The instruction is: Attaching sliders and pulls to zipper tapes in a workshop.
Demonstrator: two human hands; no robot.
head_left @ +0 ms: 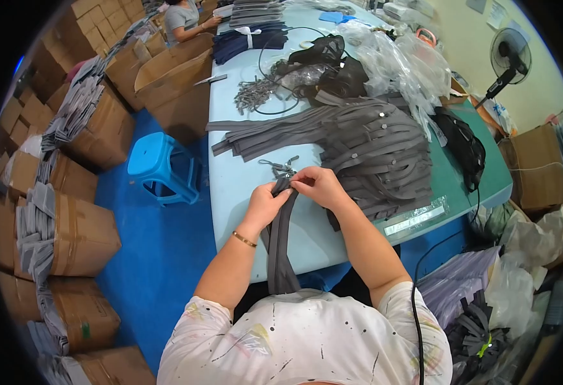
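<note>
My left hand is closed round the upper end of a dark grey zipper strip, which hangs down over the table's near edge toward my lap. Beside it my right hand pinches at the strip's tip, thumb and forefinger together; whatever small part lies between them is hidden. Just beyond my fingertips lie a few metal zipper sliders with grey cord pulls. To the right of my hands spreads a thick heap of grey zipper strips, with long ends reaching left across the table.
Farther back are a pile of zipper sliders, black bags, clear plastic bags and a tied dark bundle. A blue stool and cartons stand left; a fan stands right. Another person is at far left.
</note>
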